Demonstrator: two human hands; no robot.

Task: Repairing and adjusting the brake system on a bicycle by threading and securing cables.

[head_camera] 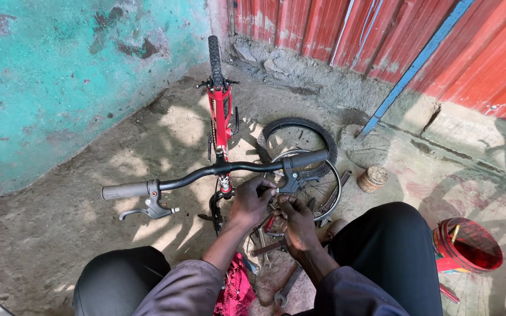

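Note:
A small red bicycle (220, 114) stands in front of me, its black handlebar (206, 171) across the view with grey grips and brake levers. My left hand (252, 202) sits just under the bar near the right brake lever (293, 180), fingers curled on a small part I cannot make out. My right hand (297, 225) is beside it, fingers pinched together close to the same spot. Both hands hover over tools on the ground.
A loose tyre (323, 139) and a spoked wheel rim (335, 193) lie on the concrete behind the bar. Spanners (288, 287) lie by my knees, a small tin (373, 178) and a red bucket (469, 246) to the right. Turquoise wall left, red metal sheeting behind.

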